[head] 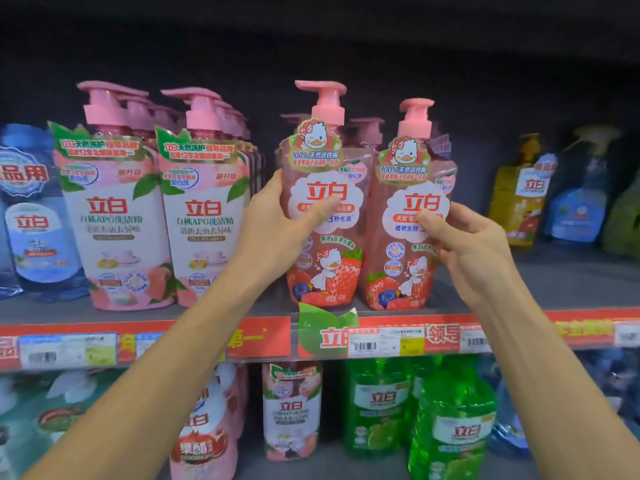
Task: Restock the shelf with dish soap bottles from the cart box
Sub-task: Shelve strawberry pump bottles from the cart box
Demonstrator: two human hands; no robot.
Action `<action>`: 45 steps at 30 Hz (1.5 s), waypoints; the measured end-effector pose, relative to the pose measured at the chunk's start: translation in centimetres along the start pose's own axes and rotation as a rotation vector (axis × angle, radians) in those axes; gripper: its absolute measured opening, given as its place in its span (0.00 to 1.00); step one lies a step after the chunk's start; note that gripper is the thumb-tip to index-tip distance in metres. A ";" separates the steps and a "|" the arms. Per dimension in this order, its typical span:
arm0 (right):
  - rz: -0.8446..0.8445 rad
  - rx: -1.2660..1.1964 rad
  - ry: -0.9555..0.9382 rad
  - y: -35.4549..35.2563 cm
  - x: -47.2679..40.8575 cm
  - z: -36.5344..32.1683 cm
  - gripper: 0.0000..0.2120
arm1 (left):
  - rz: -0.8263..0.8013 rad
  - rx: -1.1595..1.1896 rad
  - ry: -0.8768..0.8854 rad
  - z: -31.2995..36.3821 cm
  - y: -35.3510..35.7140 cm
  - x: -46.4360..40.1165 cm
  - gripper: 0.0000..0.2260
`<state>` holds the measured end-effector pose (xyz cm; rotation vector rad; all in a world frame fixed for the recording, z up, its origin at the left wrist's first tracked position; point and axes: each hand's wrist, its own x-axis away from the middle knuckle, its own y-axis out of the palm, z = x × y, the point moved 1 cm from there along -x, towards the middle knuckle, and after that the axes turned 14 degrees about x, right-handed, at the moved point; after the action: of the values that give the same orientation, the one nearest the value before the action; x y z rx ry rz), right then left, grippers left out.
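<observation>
Two clear pink strawberry dish soap bottles with pink pumps stand upright side by side at the front of the grey shelf. My left hand grips the left strawberry bottle from its left side, thumb across the label. My right hand holds the right strawberry bottle from its right side, thumb on the label. More pink pumps show behind both bottles. The cart box is out of view.
Two rows of white peach soap bottles stand left of my left hand, with blue bottles beyond. A yellow bottle and blue spray bottles stand at the right. Green bottles fill the shelf below the red price strip.
</observation>
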<state>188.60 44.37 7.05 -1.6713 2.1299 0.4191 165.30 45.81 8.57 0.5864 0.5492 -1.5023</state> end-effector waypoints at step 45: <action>0.036 0.616 -0.055 1.4 2.9 2.0 0.36 | 0.295 -0.539 -0.054 -2.1 5.0 6.1 0.46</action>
<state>186.90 43.13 3.88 -1.2491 1.9730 -0.1740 170.33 42.59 3.04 0.1930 0.7553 -1.0283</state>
